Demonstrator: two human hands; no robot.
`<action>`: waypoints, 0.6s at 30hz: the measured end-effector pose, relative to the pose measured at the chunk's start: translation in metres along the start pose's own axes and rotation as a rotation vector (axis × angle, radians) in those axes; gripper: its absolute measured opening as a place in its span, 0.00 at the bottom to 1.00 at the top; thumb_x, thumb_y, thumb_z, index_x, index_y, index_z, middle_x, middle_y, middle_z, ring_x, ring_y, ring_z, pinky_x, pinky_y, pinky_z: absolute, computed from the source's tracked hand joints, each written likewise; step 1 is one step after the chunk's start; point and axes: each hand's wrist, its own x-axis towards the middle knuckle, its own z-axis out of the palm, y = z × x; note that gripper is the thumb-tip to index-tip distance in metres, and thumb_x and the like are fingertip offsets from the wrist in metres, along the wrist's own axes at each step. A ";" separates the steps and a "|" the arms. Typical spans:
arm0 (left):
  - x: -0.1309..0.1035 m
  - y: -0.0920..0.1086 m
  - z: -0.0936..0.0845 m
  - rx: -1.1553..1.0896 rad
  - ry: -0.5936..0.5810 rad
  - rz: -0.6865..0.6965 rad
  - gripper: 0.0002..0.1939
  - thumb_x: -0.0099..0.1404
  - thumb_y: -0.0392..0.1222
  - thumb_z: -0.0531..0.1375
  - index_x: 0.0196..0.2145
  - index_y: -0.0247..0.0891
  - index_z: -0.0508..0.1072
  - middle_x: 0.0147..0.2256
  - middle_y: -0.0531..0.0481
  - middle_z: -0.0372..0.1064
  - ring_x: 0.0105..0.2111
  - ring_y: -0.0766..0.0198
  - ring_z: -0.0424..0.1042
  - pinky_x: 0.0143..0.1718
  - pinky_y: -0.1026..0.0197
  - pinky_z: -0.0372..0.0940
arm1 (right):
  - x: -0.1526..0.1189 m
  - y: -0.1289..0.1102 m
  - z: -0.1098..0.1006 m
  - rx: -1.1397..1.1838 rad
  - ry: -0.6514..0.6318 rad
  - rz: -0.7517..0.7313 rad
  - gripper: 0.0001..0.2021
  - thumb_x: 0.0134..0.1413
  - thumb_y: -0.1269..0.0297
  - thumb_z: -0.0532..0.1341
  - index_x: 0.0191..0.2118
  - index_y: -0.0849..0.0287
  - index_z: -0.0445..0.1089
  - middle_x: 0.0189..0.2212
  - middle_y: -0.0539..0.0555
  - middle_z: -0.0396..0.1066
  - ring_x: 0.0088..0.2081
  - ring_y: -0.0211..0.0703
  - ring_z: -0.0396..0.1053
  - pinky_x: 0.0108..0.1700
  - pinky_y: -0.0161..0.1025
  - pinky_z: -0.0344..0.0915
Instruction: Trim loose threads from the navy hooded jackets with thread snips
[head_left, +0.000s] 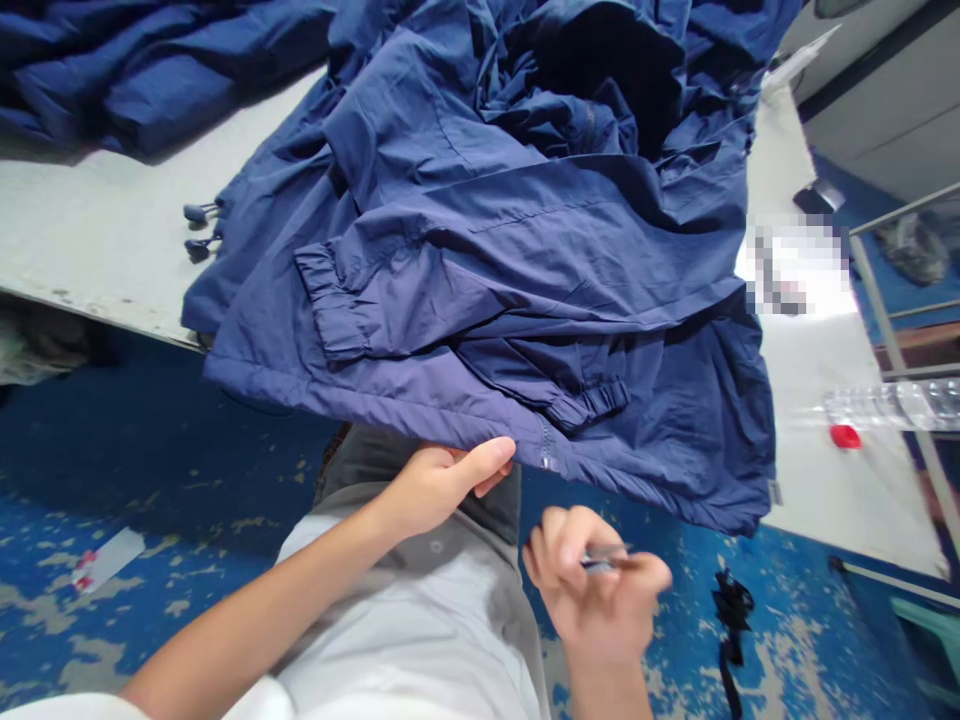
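A navy blue jacket lies across the white table, its hem hanging over the near edge. My left hand grips this hem, thumb on top and fingers underneath, just left of the zipper end. An elastic cuff rests on the jacket above my left hand, and a second cuff lies to its right. Below the hem, apart from the cloth, my right hand is closed around a small metal tool. Motion blurs this tool; it looks like thread snips, mostly hidden by the fingers.
More navy fabric is piled on the white table at the far left. Two cord stoppers stick out from the jacket's left side. On the right are a clear plastic bottle, a red cap and a metal rack.
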 end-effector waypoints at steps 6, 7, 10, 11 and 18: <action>-0.006 0.003 -0.005 0.025 0.021 -0.037 0.22 0.62 0.56 0.57 0.19 0.38 0.65 0.19 0.53 0.59 0.25 0.65 0.62 0.33 0.61 0.61 | -0.012 -0.009 -0.030 -0.749 0.507 -0.409 0.16 0.51 0.58 0.70 0.47 0.54 0.75 0.21 0.44 0.58 0.20 0.31 0.54 0.22 0.30 0.52; -0.006 0.003 -0.006 0.039 0.020 -0.045 0.22 0.62 0.56 0.57 0.19 0.38 0.64 0.19 0.53 0.59 0.25 0.65 0.62 0.34 0.61 0.61 | -0.013 -0.011 -0.032 -0.827 0.516 -0.415 0.16 0.53 0.58 0.68 0.47 0.55 0.75 0.21 0.45 0.59 0.21 0.32 0.55 0.22 0.31 0.53; -0.007 0.001 -0.006 0.085 -0.042 -0.086 0.22 0.61 0.56 0.58 0.19 0.38 0.64 0.19 0.53 0.60 0.25 0.65 0.63 0.33 0.62 0.61 | -0.014 -0.018 -0.026 -0.845 0.470 -0.367 0.17 0.60 0.48 0.61 0.45 0.56 0.75 0.23 0.47 0.59 0.23 0.33 0.55 0.23 0.32 0.53; -0.007 0.001 -0.005 0.096 -0.069 -0.108 0.22 0.61 0.56 0.59 0.19 0.38 0.64 0.19 0.53 0.60 0.25 0.66 0.62 0.32 0.62 0.60 | -0.013 -0.019 -0.021 -0.796 0.444 -0.330 0.20 0.61 0.45 0.58 0.43 0.56 0.74 0.23 0.48 0.59 0.23 0.33 0.54 0.23 0.33 0.52; -0.007 0.002 0.010 0.069 -0.051 -0.126 0.20 0.60 0.56 0.57 0.22 0.38 0.65 0.18 0.56 0.56 0.22 0.67 0.58 0.27 0.63 0.56 | -0.013 -0.015 0.003 -0.063 0.170 0.353 0.25 0.61 0.39 0.53 0.33 0.59 0.66 0.22 0.44 0.49 0.20 0.29 0.42 0.21 0.30 0.41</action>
